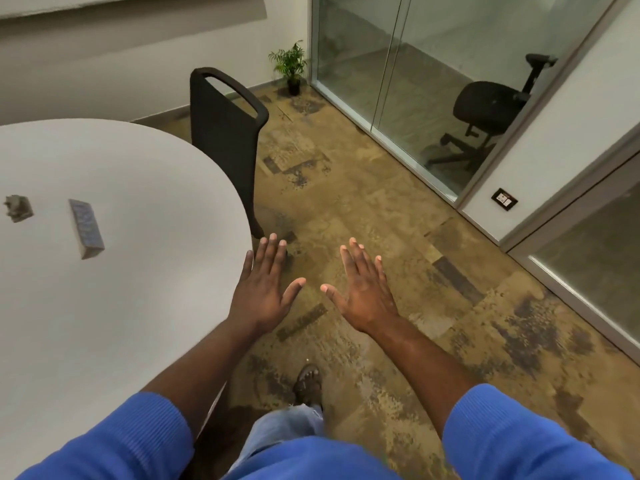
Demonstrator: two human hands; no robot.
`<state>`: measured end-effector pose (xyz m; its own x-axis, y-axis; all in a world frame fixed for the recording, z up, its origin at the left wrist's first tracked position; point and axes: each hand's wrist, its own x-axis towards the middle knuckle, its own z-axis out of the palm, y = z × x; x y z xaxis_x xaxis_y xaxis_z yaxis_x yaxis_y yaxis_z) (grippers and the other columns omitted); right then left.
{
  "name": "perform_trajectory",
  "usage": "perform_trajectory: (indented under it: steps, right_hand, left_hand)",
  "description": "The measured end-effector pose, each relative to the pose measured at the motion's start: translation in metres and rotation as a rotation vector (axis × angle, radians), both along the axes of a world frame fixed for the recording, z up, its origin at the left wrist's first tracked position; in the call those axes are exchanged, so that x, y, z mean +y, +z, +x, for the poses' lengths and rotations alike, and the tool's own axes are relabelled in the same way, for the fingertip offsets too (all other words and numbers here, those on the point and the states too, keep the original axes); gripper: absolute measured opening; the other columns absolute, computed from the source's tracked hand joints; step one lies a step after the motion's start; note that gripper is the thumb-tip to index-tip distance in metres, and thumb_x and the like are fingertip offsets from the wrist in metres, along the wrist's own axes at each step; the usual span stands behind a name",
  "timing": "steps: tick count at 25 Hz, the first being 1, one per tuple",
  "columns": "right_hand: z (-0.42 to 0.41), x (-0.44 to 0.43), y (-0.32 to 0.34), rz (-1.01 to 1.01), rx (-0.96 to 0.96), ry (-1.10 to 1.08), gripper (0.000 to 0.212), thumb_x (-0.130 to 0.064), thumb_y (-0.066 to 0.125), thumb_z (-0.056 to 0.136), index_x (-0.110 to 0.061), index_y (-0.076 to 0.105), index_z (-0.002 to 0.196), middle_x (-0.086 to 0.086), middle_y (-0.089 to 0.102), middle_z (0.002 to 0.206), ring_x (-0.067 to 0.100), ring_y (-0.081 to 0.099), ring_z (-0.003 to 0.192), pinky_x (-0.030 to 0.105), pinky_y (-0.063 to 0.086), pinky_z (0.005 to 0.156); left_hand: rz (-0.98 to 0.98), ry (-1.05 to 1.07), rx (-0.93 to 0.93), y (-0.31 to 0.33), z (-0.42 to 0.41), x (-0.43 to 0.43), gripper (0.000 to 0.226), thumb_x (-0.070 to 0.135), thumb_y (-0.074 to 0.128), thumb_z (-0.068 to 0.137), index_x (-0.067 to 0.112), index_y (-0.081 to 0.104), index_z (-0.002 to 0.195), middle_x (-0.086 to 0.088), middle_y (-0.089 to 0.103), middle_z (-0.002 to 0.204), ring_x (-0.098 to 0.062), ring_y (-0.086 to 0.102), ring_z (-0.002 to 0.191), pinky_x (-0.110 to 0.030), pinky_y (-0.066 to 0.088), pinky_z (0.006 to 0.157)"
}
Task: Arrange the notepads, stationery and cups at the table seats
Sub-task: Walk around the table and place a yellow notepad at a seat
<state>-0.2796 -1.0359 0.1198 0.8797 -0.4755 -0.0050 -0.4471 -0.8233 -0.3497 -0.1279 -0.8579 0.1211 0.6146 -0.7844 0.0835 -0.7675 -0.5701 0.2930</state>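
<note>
Hard to read first: two small items sit on the left part of the table (pixel 131 306). One is a blue-grey rectangular block (pixel 86 228), lying flat and angled; it may be a pad or a box, too blurred to tell. The other is a grey lump (pixel 19 208) near the left frame edge, shape unreadable. They lie near each other but apart. The frame cuts off the table's left side, and your left arm covers its near rim.

Your left hand (pixel 265 289) is flat, palm down, fingers straight and spread, holding nothing. Its little-finger side overlaps the table's right edge; you can't tell from here whether it touches. Your right hand (pixel 363 289) is likewise flat and spread, holding nothing, over the carpet (pixel 398 237) and well clear of the table. The thumbs point at each other with a gap between them.

Edges and room: the table rim curves away from your left hand toward a black chair (pixel 225 133), which stands just beside the far rim with its back to you. There is open carpet to the right, up to a glass partition (pixel 398 81). An office chair (pixel 491 109) stands behind the glass. Your sandalled foot (pixel 308 381) is on the carpet below your hands.

Containers: a dark pot (pixel 293 86) in the far corner holds a small green plant (pixel 290 62).
</note>
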Motion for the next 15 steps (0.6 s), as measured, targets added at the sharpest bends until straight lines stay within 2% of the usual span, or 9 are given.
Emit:
perform_trajectory:
  steps: [7, 10, 15]
  right_hand:
    - [0.106, -0.126, 0.01, -0.026, 0.022, -0.019, 0.09, -0.075, 0.029, 0.096, -0.02, 0.001, 0.163, 0.0, -0.012, 0.171, 0.015, -0.011, 0.157, 0.05, -0.001, 0.127]
    - [0.152, -0.184, 0.011, -0.05, 0.018, -0.011, 0.09, -0.074, 0.03, 0.097, -0.02, 0.002, 0.163, 0.001, -0.01, 0.171, 0.017, -0.008, 0.157, 0.051, 0.001, 0.127]
    - [0.255, -0.3, -0.009, -0.052, 0.018, 0.087, 0.091, -0.074, 0.03, 0.095, -0.02, 0.004, 0.163, 0.001, -0.008, 0.171, 0.019, -0.005, 0.158, 0.051, 0.001, 0.127]
  left_hand:
    - [-0.004, -0.079, 0.004, 0.009, 0.102, -0.137, 0.082, 0.065, 0.026, 0.104, 0.015, -0.003, 0.163, -0.004, -0.012, 0.17, -0.017, -0.017, 0.156, -0.044, -0.002, 0.128]
    - [-0.004, -0.055, 0.005, 0.01, 0.142, -0.191, 0.082, 0.066, 0.025, 0.104, 0.015, -0.003, 0.162, -0.004, -0.012, 0.17, -0.017, -0.017, 0.156, -0.045, -0.001, 0.128]
    - [0.039, 0.029, 0.007, -0.006, 0.216, -0.293, 0.083, 0.066, 0.023, 0.104, 0.015, -0.008, 0.162, -0.005, -0.018, 0.169, -0.016, -0.023, 0.154, -0.041, -0.009, 0.127]
